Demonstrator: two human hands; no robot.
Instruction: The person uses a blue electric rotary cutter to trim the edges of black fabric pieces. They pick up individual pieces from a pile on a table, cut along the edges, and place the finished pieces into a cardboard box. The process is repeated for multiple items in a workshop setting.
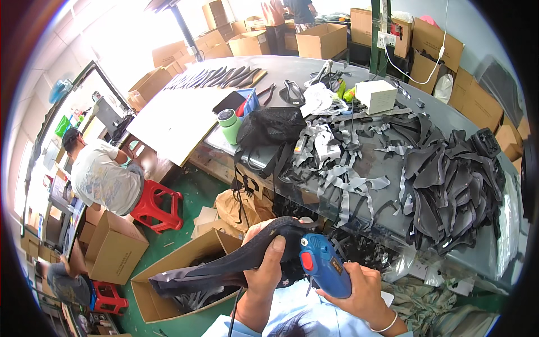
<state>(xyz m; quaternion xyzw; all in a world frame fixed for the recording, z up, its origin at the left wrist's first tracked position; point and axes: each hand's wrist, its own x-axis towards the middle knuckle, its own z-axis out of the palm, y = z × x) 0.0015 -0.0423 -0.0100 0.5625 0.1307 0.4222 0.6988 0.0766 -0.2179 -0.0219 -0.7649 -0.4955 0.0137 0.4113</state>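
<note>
My left hand [264, 269] grips a long, curved dark grey padded fabric piece [219, 267], thumb on top. The piece stretches from low left up to the head of the tool beside it. In my right hand [362, 292] is a blue handheld power tool [327, 268] with a red button. The tool's head lies against or close to the fabric's right end; I cannot tell whether they touch. Below the fabric stands an open cardboard box [149, 300] with dark grey pieces and strips inside.
On the grey table [370, 205] lie a heap of dark pieces [449, 191], tangled grey strips [353, 182], a black bag [269, 126], a green bottle [229, 126] and a white box [376, 96]. A seated person [106, 174] works at the left on a red stool [157, 205].
</note>
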